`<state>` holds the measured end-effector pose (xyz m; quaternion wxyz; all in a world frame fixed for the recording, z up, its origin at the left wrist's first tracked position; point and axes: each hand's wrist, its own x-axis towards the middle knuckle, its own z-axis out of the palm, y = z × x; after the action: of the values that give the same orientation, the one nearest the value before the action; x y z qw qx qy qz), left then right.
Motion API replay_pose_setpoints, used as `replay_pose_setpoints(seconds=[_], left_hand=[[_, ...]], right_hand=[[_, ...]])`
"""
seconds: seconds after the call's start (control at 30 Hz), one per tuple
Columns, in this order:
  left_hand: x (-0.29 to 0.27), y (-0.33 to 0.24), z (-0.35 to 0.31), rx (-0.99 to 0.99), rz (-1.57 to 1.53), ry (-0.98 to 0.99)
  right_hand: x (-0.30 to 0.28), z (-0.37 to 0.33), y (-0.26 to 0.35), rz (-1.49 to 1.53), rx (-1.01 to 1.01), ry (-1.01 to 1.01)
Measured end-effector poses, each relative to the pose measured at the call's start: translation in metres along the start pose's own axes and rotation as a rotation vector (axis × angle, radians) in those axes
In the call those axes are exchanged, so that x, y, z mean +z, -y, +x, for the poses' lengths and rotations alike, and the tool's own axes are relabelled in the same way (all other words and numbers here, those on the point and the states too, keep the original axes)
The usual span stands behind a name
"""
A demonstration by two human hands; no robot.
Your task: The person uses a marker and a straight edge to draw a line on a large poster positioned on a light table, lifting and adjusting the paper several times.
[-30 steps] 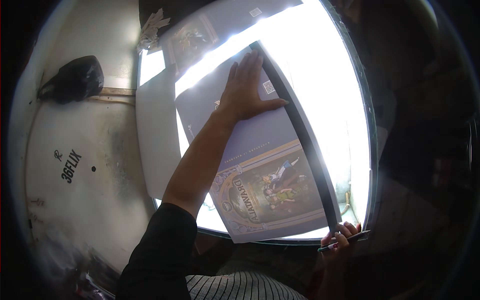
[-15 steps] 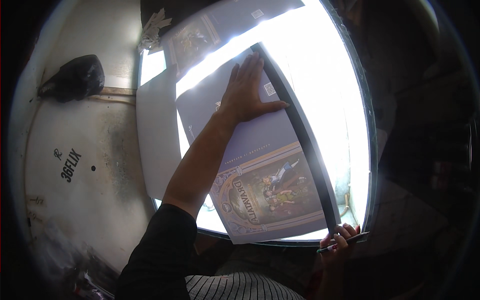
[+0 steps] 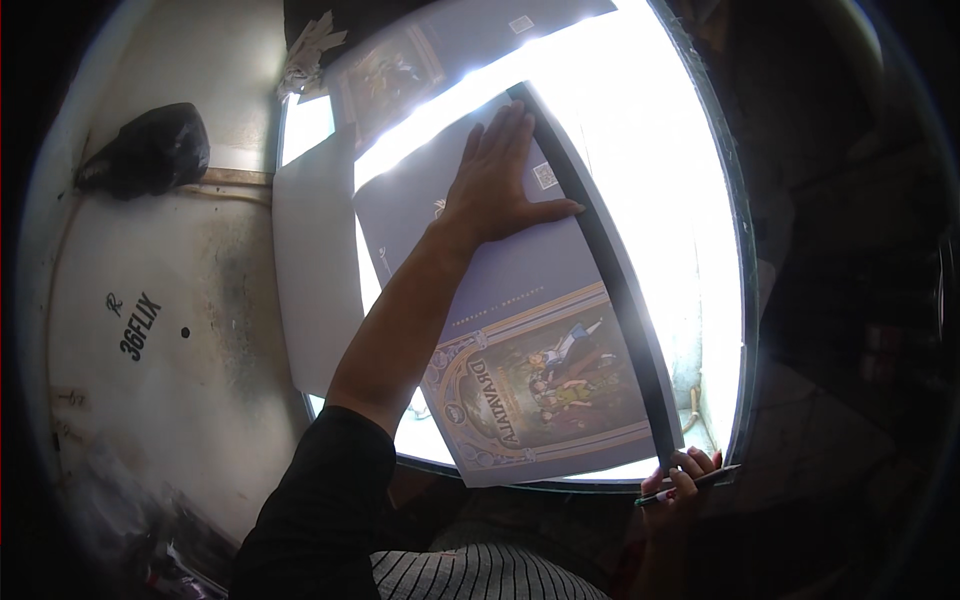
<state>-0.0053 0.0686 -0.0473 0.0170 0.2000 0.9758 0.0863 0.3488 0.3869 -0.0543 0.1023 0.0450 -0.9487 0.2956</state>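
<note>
My left hand lies flat with fingers spread on a purple printed sheet. Its fingertips and thumb reach a long black strip that runs along the sheet's right side. The sheet shows a framed picture of several figures at its near end. At the near end of the strip, the fingers of my right hand are curled around a slim pen-like tool with a green end. They are at the strip's end too; whether they pinch it I cannot tell.
Beneath the sheet is a brightly lit glass-topped light table with a dark edge. Another printed sheet lies at its far side, and a plain pale sheet at its left. A black plastic bag rests on a whitish surface further left.
</note>
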Motion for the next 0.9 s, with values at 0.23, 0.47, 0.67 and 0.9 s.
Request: replay_pose_setpoints(seconds=[0.23,0.47,0.67,0.9], left_hand=[[0.015,-0.009,0.004,0.042,-0.006,-0.033],[-0.002,0.022,-0.002,0.068,-0.046,-0.097],[0.01,-0.007,0.006,0.099,-0.061,-0.058],[0.011,-0.01,0.007,0.139,-0.085,-0.099]], right_hand=[[-0.009,-0.003,-0.003,-0.011,0.03,0.014],[0.008,0.011,0.005,0.208,0.053,-0.015],[-0.003,0.002,-0.006,0.16,0.047,-0.011],[-0.002,0.0,-0.009,0.174,0.048,-0.012]])
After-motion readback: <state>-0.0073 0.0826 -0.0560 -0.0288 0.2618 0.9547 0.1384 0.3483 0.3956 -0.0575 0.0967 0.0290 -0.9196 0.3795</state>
